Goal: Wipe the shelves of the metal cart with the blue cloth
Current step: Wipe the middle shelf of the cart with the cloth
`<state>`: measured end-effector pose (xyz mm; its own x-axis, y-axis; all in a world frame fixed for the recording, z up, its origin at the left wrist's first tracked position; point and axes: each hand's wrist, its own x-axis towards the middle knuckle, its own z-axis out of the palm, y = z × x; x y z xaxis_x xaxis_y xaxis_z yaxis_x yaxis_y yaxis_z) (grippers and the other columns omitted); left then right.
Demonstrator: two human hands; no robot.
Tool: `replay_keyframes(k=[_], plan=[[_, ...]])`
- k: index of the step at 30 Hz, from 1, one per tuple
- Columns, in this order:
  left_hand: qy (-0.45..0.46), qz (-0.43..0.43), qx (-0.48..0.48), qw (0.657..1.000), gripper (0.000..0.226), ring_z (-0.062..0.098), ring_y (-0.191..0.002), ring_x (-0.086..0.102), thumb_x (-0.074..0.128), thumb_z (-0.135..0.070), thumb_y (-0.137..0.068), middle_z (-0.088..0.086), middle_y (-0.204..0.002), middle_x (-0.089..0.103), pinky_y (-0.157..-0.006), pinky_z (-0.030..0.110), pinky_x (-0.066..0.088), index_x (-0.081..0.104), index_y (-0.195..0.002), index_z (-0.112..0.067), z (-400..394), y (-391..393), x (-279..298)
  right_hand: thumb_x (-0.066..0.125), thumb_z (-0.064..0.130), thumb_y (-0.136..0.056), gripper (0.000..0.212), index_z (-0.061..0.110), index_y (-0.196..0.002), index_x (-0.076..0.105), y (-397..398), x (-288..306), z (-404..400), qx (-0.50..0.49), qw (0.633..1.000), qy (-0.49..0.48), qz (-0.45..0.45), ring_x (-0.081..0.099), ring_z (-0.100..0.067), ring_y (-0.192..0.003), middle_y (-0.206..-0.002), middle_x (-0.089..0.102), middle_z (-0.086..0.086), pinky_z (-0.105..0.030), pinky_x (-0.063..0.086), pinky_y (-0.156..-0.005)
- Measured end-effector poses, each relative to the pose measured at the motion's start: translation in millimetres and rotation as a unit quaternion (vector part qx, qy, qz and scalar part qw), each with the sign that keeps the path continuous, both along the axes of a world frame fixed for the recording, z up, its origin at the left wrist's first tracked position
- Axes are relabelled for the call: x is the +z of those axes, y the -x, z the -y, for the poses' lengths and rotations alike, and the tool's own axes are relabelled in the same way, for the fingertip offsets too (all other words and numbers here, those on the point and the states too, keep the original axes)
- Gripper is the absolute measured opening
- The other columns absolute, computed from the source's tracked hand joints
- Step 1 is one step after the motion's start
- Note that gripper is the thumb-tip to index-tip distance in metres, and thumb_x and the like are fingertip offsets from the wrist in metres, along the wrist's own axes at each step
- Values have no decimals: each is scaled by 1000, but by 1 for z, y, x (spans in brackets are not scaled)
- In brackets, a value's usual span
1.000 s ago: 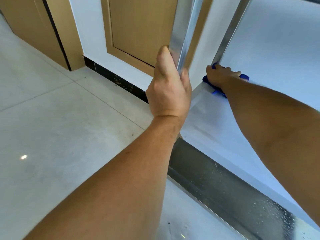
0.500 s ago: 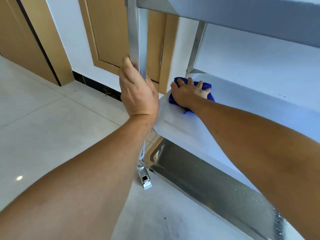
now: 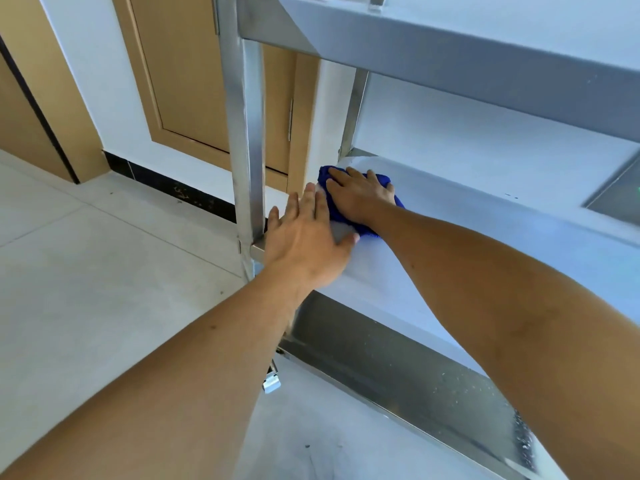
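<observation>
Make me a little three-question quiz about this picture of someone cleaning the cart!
1. True or false: the right hand presses the cloth flat on the middle shelf.
2. What colour is the cloth?
3. Where is the left hand? A) gripping the post B) lying open on the shelf corner C) on the floor

Key: 1 true; 2 blue; 3 B

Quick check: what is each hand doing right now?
Left hand: open, flat on the middle steel shelf, holding nothing.
Right hand: open, palm pressing the crumpled blue cloth onto that shelf.
</observation>
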<state>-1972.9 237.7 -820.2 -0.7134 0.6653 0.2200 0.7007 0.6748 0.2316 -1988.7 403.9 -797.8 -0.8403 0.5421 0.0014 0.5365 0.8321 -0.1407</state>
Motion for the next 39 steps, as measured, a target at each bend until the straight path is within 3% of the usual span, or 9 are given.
replay_keyframes(k=[2, 7, 17, 35, 39], plan=[[36, 7, -6, 999, 86, 25, -151, 3, 14, -76, -87, -2, -165, -1, -121, 53, 9, 4, -156, -25, -4, 3, -4, 16, 52, -101, 53, 47, -154, 24, 6, -1, -4, -18, 1000, -3, 1, 21, -32, -148, -160, 32, 4, -67, 17, -112], [65, 11, -36, 997, 74, 26, -151, 3, 5, -77, -85, -7, -164, 12, -119, 58, 4, 12, -151, -45, -3, 5, -7, 18, 48, -101, 51, 41, -147, 37, 23, 0, -20, -53, 999, 5, -5, 25, -34, -144, -153, 41, 0, -67, 18, -109], [44, 10, -14, 999, 75, 23, -151, 9, 6, -81, -82, -11, -162, 19, -119, 56, 13, 20, -148, -48, -4, 4, -4, 18, 48, -102, 56, 34, -154, 32, 36, 1, -48, -147, 989, 24, 8, 6, -38, -153, -165, 26, -3, -71, 6, -114], [109, 61, -3, 992, 62, 21, -150, 11, 18, -73, -91, -13, -162, 16, -117, 54, 16, 22, -148, -48, -6, 0, 15, 19, 49, -102, 58, 30, -155, 32, -77, -1, -95, -189, 982, 22, 6, 5, -36, -154, -163, 29, -2, -67, 4, -117], [136, 18, 26, 990, 50, 32, -136, 31, 23, -47, -97, 5, -144, 46, -111, 53, 28, 49, -133, -26, -29, -25, 28, 19, 48, -102, 58, 30, -155, 33, -115, 0, -110, -212, 977, 21, 4, 6, -35, -154, -162, 30, -2, -66, 5, -117]])
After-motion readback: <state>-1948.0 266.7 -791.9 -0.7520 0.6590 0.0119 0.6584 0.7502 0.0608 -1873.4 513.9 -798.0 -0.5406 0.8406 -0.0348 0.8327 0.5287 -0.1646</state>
